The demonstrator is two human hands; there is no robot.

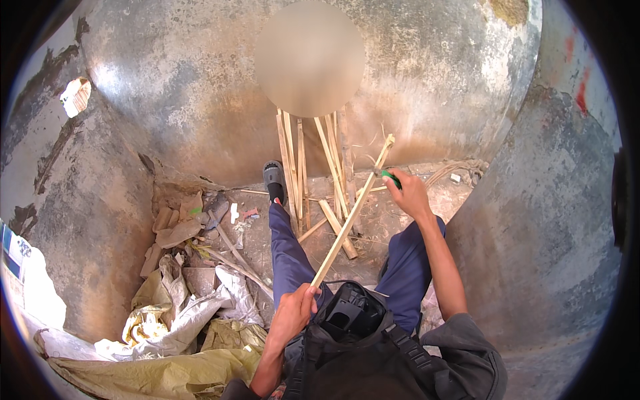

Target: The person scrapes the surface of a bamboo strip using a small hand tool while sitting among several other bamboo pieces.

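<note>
A long pale bamboo strip [344, 231] slants from near my waist up and away to the right. My left hand [292, 313] is closed around its near end. Close to the far end, my right hand [411, 197] grips what looks like a knife with a green handle [391, 178]. The small blade lies against the strip, and little of it shows. Beyond the strip's far end, thin curled shavings stick out.
Several bamboo strips [292, 167] lean on the far wall [173, 100] between my feet. A short thick bamboo piece [339, 230] lies on the floor. Sacks [193, 313] and scraps are heaped at left. A curved wall [533, 220] rises close on the right.
</note>
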